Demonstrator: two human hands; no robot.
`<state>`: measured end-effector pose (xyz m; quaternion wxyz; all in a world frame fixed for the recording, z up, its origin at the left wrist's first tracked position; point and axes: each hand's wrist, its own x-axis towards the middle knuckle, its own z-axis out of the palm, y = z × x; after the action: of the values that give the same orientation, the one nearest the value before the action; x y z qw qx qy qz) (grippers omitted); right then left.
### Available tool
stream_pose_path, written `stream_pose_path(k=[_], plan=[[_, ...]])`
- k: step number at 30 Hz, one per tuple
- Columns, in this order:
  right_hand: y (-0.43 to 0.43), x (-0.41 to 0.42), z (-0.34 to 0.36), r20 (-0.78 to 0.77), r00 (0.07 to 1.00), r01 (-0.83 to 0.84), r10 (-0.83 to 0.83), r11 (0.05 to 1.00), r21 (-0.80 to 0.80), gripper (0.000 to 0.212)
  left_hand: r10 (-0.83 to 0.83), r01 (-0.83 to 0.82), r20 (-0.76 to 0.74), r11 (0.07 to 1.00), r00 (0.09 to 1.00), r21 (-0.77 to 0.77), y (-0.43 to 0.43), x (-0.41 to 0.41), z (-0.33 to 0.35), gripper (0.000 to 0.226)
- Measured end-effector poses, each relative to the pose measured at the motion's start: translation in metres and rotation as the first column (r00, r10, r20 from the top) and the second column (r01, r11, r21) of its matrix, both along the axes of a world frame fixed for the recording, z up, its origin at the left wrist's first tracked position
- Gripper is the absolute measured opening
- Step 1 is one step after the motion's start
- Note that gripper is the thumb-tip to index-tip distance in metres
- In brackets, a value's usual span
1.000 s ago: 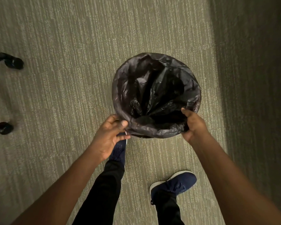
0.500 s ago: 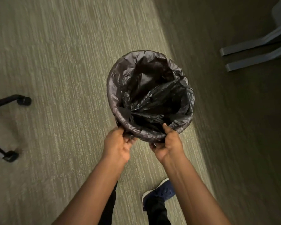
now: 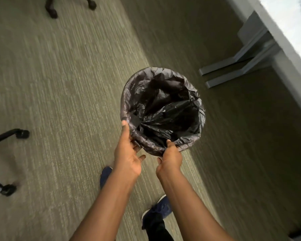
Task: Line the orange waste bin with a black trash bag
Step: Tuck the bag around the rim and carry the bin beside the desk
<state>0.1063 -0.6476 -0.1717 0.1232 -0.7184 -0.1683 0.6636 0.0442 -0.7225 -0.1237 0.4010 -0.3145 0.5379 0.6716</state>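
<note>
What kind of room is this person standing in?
Probably an office: short-pile carpet, the black castors of a rolling chair, and grey metal desk feet under a pale desktop.

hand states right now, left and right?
Left hand: open, touching the rim of the black trash bag.
Right hand: closed, pinching the bag's near rim.
</note>
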Motion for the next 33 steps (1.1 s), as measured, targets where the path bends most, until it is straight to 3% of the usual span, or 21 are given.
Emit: stream_pose_path(k=[2, 4, 8, 11, 12, 13, 14, 15, 16, 17, 18, 20, 22, 23, 25, 27, 29, 30, 33], plan=[[0.01, 0.011, 0.01, -0.017, 1.0, 0.012, -0.011, 0.998, 0.065, 0.026, -0.111, 0.108, -0.046, 0.992, 0.993, -0.067, 0.014, 0.015, 0.012, 0.048], [0.021, 0.021, 0.016, -0.018, 1.0, -0.007, 0.009, 0.993, 0.115, 0.031, -0.122, 0.11, -0.105, 0.988, 0.987, -0.113, 0.027, 0.03, 0.015, 0.029], [0.048, 0.042, 0.033, -0.055, 0.973, -0.218, 0.225, 0.969, 0.114, 0.036, -0.044, 0.041, -0.155, 0.999, 0.987, -0.024, 0.043, 0.042, 0.014, 0.034], [0.085, 0.066, 0.052, -0.109, 0.852, -0.514, 0.512, 0.858, 0.013, 0.088, 0.003, 0.001, -0.174, 1.0, 0.985, 0.023, 0.053, 0.034, 0.009, 0.036], [0.102, 0.072, 0.059, -0.035, 0.827, -0.56, 0.562, 0.827, 0.046, 0.104, 0.002, 0.002, -0.181, 1.0, 0.984, 0.018, 0.056, 0.03, 0.006, 0.035], [0.12, 0.078, 0.065, 0.14, 0.791, -0.612, 0.596, 0.776, 0.151, 0.113, -0.012, 0.014, -0.187, 1.0, 0.982, 0.01, 0.06, 0.025, 0.003, 0.034], [0.138, 0.081, 0.07, 0.366, 0.725, -0.685, 0.584, 0.667, 0.293, 0.111, -0.033, 0.035, -0.193, 0.999, 0.981, 0.009, 0.064, 0.021, 0.001, 0.035], [0.155, 0.079, 0.073, 0.556, 0.656, -0.753, 0.51, 0.493, 0.436, 0.097, -0.058, 0.062, -0.203, 0.998, 0.978, 0.011, 0.068, 0.017, -0.002, 0.035], [0.17, 0.071, 0.074, 0.63, 0.637, -0.768, 0.445, 0.303, 0.564, 0.074, -0.088, 0.093, -0.219, 0.996, 0.972, 0.011, 0.073, 0.014, -0.006, 0.035], [0.182, 0.056, 0.071, 0.6, 0.637, -0.745, 0.485, 0.186, 0.641, 0.049, -0.124, 0.128, -0.236, 0.992, 0.964, 0.003, 0.079, 0.012, -0.008, 0.035], [0.191, 0.036, 0.065, 0.484, 0.62, -0.711, 0.618, 0.18, 0.68, 0.028, -0.161, 0.165, -0.249, 0.986, 0.955, -0.007, 0.085, 0.011, -0.009, 0.035], [0.205, -0.01, 0.039, 0.173, 0.453, -0.764, 0.874, 0.281, 0.581, 0.011, -0.23, 0.234, -0.265, 0.972, 0.936, -0.018, 0.101, 0.01, -0.009, 0.038], [0.224, -0.045, 0.002, -0.022, 0.311, -0.889, 0.95, 0.299, 0.347, 0.015, -0.273, 0.278, -0.27, 0.96, 0.923, -0.021, 0.113, 0.007, -0.009, 0.039], [0.234, -0.055, -0.018, -0.056, 0.301, -0.919, 0.952, 0.306, 0.25, 0.017, -0.283, 0.29, -0.268, 0.957, 0.921, -0.015, 0.116, 0.005, -0.009, 0.039], [0.255, -0.062, -0.051, -0.027, 0.38, -0.919, 0.925, 0.381, 0.102, 0.017, -0.289, 0.305, -0.259, 0.952, 0.922, 0.024, 0.119, -0.002, -0.01, 0.041], [0.274, -0.064, -0.074, 0.129, 0.457, -0.889, 0.88, 0.452, 0.067, 0.017, -0.292, 0.315, -0.247, 0.947, 0.924, 0.058, 0.119, -0.008, -0.012, 0.045], [0.287, -0.069, -0.089, 0.214, 0.475, -0.879, 0.853, 0.471, 0.075, 0.021, -0.29, 0.315, -0.246, 0.947, 0.925, 0.066, 0.122, -0.014, -0.013, 0.054], [0.292, -0.074, -0.096, 0.242, 0.419, -0.907, 0.875, 0.417, 0.062, 0.027, -0.29, 0.314, -0.242, 0.947, 0.926, 0.065, 0.125, -0.018, -0.016, 0.056], [0.295, -0.094, -0.093, 0.45, -0.002, -0.999, 0.893, 0.02, -0.044, 0.048, -0.301, 0.324, -0.239, 0.944, 0.923, 0.059, 0.138, -0.031, -0.025, 0.05]])
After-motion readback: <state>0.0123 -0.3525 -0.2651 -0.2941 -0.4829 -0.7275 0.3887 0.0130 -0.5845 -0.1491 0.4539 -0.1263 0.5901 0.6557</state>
